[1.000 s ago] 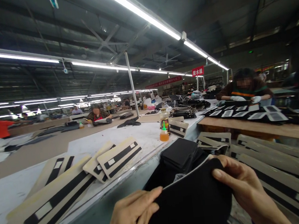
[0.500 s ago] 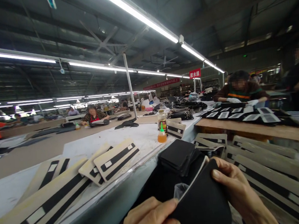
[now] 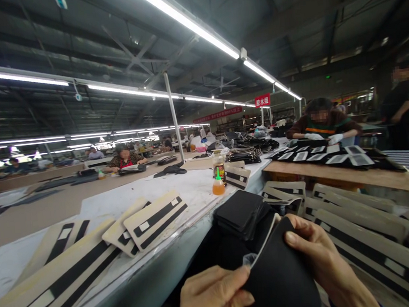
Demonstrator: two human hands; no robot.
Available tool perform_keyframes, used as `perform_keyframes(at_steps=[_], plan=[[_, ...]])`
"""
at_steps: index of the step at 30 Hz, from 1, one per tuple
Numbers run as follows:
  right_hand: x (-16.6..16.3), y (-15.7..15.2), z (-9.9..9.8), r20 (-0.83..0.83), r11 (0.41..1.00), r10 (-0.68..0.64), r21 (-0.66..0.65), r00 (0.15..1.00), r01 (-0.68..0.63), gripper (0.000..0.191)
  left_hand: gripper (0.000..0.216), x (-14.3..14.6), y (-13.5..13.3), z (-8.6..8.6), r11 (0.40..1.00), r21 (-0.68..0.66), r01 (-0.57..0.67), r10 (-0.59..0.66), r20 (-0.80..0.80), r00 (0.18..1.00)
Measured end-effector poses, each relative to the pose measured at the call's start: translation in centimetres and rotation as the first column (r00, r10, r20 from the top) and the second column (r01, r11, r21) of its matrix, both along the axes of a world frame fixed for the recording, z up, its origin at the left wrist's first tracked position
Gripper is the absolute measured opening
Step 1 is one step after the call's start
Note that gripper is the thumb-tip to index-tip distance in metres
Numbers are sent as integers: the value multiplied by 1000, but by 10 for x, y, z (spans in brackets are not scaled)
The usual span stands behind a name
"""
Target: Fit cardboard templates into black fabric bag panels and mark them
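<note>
A black, leather-like panel with a pale edge is held tilted in front of me. My right hand grips its upper corner, the thumb on the near face and the fingers behind. Along the panel's left edge, the fingers of my left hand are pinched together on the rim. A bit of clear plastic film shows just above those fingertips, and I cannot tell whether it is attached. Just beyond the panel lies a stack of black pieces.
Beige panels with black strips lie on the white-topped table at left; more beige panels fill the right side. A green-tipped glue bottle stands by a jar. A gloved co-worker leans over black pieces at right.
My left hand has slid slightly up and right along the panel's edge. The right hand keeps its hold on the corner. The whole view has shifted a little.
</note>
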State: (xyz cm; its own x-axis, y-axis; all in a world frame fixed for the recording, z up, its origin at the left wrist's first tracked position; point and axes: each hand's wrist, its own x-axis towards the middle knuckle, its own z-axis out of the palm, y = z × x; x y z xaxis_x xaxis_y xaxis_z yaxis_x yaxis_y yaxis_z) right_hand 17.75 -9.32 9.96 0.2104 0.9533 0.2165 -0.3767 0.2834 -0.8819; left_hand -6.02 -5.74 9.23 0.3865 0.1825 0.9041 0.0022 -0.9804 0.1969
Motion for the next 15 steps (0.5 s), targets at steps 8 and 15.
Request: perform_keyframes(at_steps=[8, 15], plan=[[-3, -15, 11, 122, 998, -61, 12, 991, 60, 45, 38, 20, 4, 1, 1000, 13, -11, 11, 25, 1000], [-11, -28, 22, 434, 984, -156, 148, 887, 100, 44, 40, 30, 4, -4, 987, -162, 25, -17, 47, 999]])
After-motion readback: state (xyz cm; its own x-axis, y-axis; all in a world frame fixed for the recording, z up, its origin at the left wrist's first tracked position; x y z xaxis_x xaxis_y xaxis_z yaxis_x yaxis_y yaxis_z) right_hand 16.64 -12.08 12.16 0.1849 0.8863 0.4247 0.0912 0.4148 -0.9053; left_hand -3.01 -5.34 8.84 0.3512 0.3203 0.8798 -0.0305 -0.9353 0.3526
